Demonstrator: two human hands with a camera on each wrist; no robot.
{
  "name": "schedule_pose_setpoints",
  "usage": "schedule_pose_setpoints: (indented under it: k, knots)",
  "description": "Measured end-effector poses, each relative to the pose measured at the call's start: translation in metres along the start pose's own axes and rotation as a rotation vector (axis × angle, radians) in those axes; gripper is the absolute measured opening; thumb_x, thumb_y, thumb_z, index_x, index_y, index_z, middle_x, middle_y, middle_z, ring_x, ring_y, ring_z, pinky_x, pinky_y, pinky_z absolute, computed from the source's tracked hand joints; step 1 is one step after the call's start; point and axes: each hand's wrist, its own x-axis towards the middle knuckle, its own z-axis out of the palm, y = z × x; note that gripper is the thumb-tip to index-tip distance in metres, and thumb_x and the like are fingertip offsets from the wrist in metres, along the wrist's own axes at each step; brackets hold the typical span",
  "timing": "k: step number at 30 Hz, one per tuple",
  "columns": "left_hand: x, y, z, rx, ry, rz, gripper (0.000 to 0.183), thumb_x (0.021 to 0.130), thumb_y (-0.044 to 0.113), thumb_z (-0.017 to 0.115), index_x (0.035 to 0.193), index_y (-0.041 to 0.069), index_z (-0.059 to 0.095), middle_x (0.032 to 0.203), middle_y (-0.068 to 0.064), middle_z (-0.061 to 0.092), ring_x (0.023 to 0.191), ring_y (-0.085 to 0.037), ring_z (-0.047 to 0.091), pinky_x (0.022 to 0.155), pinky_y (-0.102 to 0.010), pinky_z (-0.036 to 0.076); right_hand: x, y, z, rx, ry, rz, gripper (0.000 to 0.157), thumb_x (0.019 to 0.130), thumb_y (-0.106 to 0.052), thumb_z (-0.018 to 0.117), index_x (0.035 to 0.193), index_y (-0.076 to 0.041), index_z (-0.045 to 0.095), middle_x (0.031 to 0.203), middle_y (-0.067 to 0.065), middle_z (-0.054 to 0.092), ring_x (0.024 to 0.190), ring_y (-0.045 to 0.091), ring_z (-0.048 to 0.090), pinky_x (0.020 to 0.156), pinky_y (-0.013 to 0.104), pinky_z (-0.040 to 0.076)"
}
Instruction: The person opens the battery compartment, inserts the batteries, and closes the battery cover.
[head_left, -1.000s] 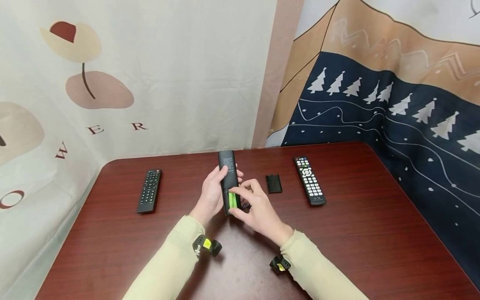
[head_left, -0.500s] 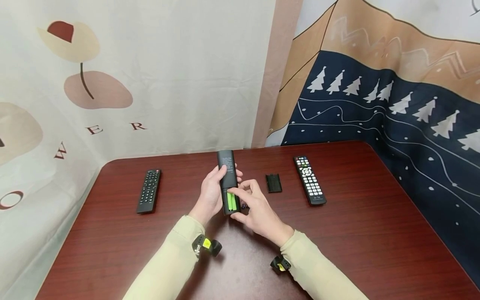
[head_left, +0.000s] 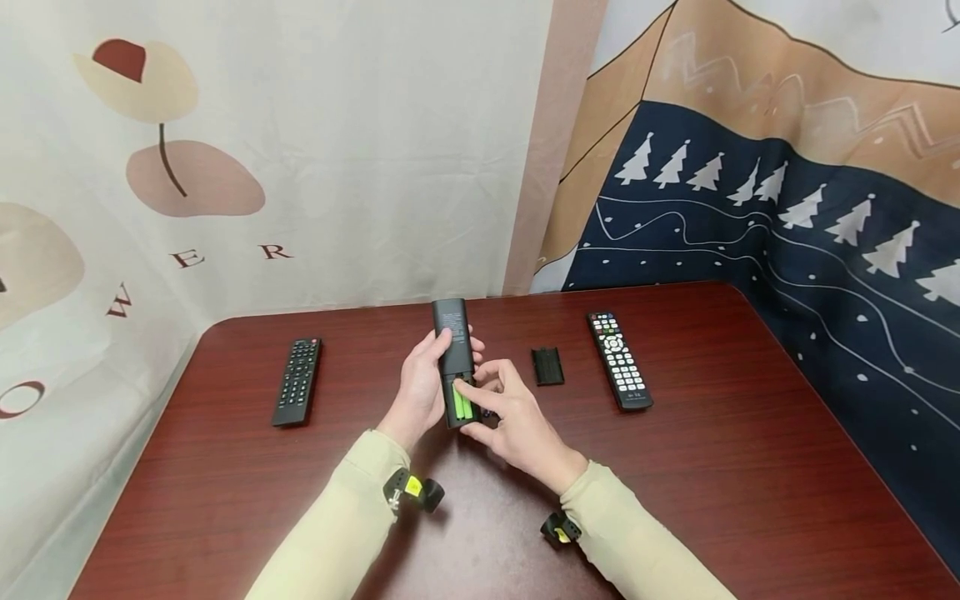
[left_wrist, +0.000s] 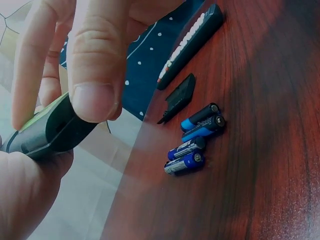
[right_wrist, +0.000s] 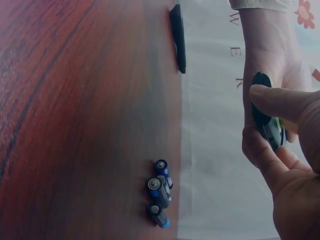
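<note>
My left hand grips a black remote control above the table, back side up, its thumb lying along the back. Two green batteries lie side by side in the uncovered battery compartment at the near end. My right hand pinches that end: the thumb is against the bottom end, and the index fingertip is at the top of the green batteries, partly hiding them. A detached black battery cover lies on the table right of the hands.
Black remotes lie face up at left and, with white buttons, at right. Several loose batteries, black-and-blue ones and blue ones, lie near the cover, mostly hidden behind my right hand in the head view. Curtains hang behind the table.
The right index finger has shifted slightly up and left, and more of the green batteries shows. The remote has drifted slightly left in the left hand's grip.
</note>
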Motion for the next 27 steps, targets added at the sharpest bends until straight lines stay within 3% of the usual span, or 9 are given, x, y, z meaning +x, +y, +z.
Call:
schedule_pose_setpoints:
  k: [10, 19, 27]
  knots:
    - [0.001, 0.000, 0.000, -0.005, 0.004, 0.003, 0.035, 0.113, 0.023, 0.031, 0.132, 0.001, 0.049, 0.101, -0.008, 0.067, 0.090, -0.020, 0.063, 0.078, -0.031, 0.057, 0.000, -0.001, -0.001, -0.007, -0.004, 0.011, 0.052, 0.075, 0.002, 0.090, 0.124, -0.002, 0.074, 0.124, 0.019, 0.052, 0.097, 0.026, 0.065, 0.079, 0.026, 0.058]
    - [0.002, -0.004, -0.006, 0.075, 0.017, 0.032, 0.037, 0.113, 0.023, 0.034, 0.133, -0.002, 0.051, 0.100, -0.006, 0.069, 0.093, -0.025, 0.065, 0.084, -0.036, 0.057, -0.003, 0.005, -0.003, -0.050, -0.043, 0.008, 0.053, 0.077, 0.003, 0.087, 0.127, -0.002, 0.071, 0.125, 0.016, 0.053, 0.103, 0.025, 0.067, 0.085, 0.031, 0.058]
    - [0.003, -0.005, -0.007, 0.085, 0.032, 0.032, 0.036, 0.112, 0.022, 0.033, 0.132, -0.003, 0.050, 0.098, -0.006, 0.069, 0.090, -0.024, 0.064, 0.078, -0.036, 0.056, -0.004, 0.012, -0.011, -0.062, -0.040, 0.052, 0.042, 0.081, 0.000, 0.085, 0.121, -0.003, 0.072, 0.122, 0.011, 0.055, 0.102, 0.022, 0.064, 0.085, 0.032, 0.058]
